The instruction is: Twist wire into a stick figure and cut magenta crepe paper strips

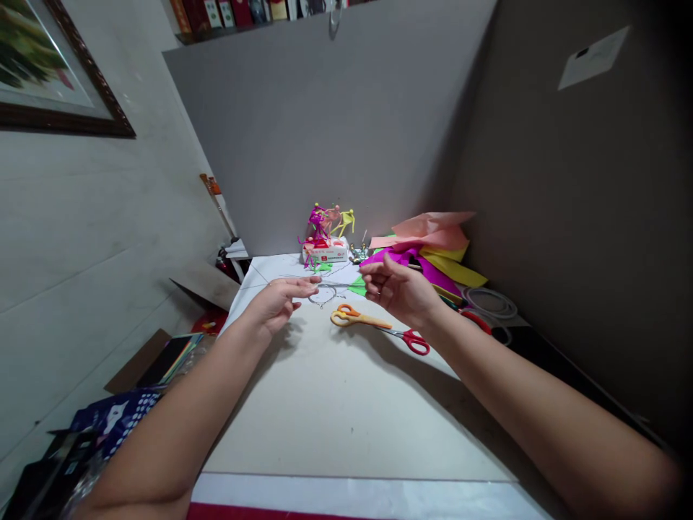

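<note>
Above the far part of the board, my left hand pinches a thin wire between thumb and fingers, and loose ends stick out to its left. The wire runs across to my right hand, whose curled fingers close around its other end; the exact grip is partly hidden. Beneath the wire lies a coil of thin wire. Nearer to me rest orange-handled scissors and red-handled scissors, their blades overlapping below my right hand.
Small colourful wrapped figures stand on and around a white-and-red box at the back. Crumpled coloured paper piles up at the back right, beside a white cable. Grey panels border the table behind and right.
</note>
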Demonstrator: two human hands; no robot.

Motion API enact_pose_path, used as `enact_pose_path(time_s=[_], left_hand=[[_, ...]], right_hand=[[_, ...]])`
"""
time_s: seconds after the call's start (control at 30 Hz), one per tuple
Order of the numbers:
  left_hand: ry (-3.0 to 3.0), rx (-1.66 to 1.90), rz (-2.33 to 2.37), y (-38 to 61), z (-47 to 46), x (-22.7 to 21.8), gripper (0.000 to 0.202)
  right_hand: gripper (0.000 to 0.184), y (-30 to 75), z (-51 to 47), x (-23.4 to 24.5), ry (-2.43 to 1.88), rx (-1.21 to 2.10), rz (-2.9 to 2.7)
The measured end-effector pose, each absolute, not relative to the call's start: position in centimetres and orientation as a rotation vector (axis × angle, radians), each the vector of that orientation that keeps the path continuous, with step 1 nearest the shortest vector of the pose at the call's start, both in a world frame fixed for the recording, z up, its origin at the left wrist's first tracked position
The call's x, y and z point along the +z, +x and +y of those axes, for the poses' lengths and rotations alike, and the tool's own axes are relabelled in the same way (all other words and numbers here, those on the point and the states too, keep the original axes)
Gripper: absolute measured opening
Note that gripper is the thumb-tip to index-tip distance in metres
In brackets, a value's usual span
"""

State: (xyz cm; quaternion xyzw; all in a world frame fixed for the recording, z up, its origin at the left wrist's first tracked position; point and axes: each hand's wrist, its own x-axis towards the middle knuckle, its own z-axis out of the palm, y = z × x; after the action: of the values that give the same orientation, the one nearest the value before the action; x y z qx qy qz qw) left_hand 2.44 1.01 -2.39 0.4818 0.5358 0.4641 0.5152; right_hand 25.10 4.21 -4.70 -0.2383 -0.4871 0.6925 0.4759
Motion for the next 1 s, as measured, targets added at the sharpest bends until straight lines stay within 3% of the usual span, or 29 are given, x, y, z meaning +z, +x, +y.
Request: enact_pose_path(time_s=[0.03,0.17,0.27,0.33,0.53,0.63,0.87,1.0], left_hand=[[1.138,1.112,1.269,2.5,1.0,-2.4,0.009],[1.147,1.122,1.171,2.9,0.6,-2.6,0.011],[1.196,1.155,1.123,3.1,0.3,-2.7,0.011],[1.264,1.129,1.103,3.2,0.2,-2.6,0.011],[1.431,0.848,1.070,4.0,-0.5,-2.7,0.022],[1.470,0.916,1.087,4.5,-0.7,-3.0,0.019],[1.327,0.966,1.121,4.5,-0.4,-3.6,0.013],[1.270,1.035,1.142,4.4,-0.5,-3.2,0.012]], right_hand=[[0.026,24.9,3.9,-4.6,-0.585,1.591,-1.297],[0.028,23.7,1.8,-4.4,-0.678,1.159,-1.759],[0.020,22.8,0.5,-4.3,-0.742,1.006,-1.859],[0.013,22.3,0.1,-4.4,-0.782,1.011,-1.815],[0.021,21.7,0.3,-5.5,-0.810,1.138,-1.744],[0.024,21.5,0.2,-5.8,-0.938,1.127,-1.755],[0.036,20.9,-0.2,-6.2,-0.996,1.465,-1.664],[0.029,21.0,0.2,-6.2,-0.867,1.343,-1.598]])
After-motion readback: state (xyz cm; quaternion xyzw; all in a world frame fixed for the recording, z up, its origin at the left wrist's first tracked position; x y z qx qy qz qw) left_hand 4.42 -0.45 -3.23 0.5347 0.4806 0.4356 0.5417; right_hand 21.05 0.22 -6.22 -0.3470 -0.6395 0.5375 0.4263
